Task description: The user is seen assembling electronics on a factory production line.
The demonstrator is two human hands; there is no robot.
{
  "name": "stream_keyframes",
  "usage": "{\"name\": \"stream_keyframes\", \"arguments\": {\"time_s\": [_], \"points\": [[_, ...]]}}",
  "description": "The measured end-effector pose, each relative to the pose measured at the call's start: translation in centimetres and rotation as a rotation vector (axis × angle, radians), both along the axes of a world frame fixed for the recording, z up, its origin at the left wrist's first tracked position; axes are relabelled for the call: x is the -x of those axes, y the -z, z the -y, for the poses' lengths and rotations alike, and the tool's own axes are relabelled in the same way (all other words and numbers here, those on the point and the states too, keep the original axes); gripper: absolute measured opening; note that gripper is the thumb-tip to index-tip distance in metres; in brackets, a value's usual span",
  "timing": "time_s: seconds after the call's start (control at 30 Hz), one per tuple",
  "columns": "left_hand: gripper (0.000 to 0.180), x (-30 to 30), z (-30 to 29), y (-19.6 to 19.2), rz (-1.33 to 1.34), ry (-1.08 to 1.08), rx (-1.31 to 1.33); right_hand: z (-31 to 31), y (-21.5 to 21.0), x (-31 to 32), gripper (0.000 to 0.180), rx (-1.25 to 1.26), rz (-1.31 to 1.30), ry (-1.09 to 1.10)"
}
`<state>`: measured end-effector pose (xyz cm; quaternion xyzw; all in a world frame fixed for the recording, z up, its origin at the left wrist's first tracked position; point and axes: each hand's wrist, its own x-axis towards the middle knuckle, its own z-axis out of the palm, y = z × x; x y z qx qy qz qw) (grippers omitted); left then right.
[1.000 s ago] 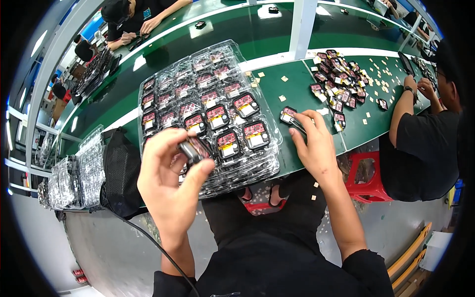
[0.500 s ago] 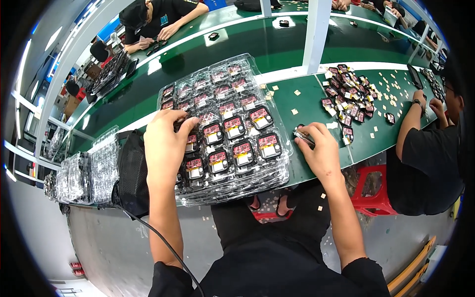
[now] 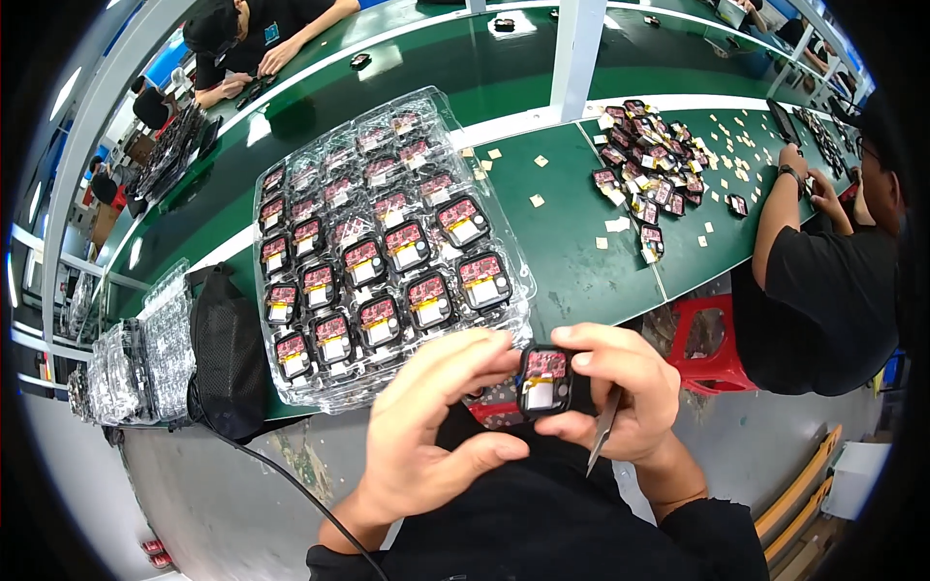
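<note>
In front of my body, my right hand (image 3: 625, 392) grips a black, rounded-square smartwatch case (image 3: 545, 380) by its right side. Inside it show a red circuit board, a yellow strip and a white block. The same hand keeps a pair of metal tweezers (image 3: 605, 429) tucked in, points down. At the case's left side is my left hand (image 3: 436, 421), thumb and fingers spread; I cannot tell whether a fingertip touches the case. Beyond lies a stack of clear plastic trays (image 3: 523, 261), the top one holding rows of similar cases (image 3: 380, 320).
A pile of cases (image 3: 651, 160) lies on the green table (image 3: 572, 281) at right, among small pale squares (image 3: 538, 200). Left stand a black mesh bag (image 3: 228, 339) and more stacked trays (image 3: 165, 320). A co-worker (image 3: 823, 281) sits at right; a white post (image 3: 578, 58) rises beyond.
My left hand has left the tray and come toward my body. My right hand has moved in from the table and now holds a case as well as the tweezers. The view has shifted.
</note>
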<state>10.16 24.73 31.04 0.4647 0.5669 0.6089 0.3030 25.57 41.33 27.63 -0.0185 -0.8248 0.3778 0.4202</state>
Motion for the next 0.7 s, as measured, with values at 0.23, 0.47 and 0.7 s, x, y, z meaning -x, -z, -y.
{"name": "stream_keyframes", "arguments": {"time_s": [0.23, 0.47, 0.7], "points": [[0.075, -3.9, -1.0, 3.7, 0.481, -0.126, -0.373, 1.9, -0.7, -0.8, 0.05, 0.265, 0.056, -0.028], [0.052, -3.8, -0.7, 5.5, -0.774, -0.462, -0.363, 4.8, 0.9, -0.5, 0.043, 0.801, 0.012, -0.207], [0.064, -4.5, 0.6, 5.1, 0.241, -0.289, -0.332, 4.0, -0.9, -0.6, 0.04, 0.505, 0.08, -0.058]]}}
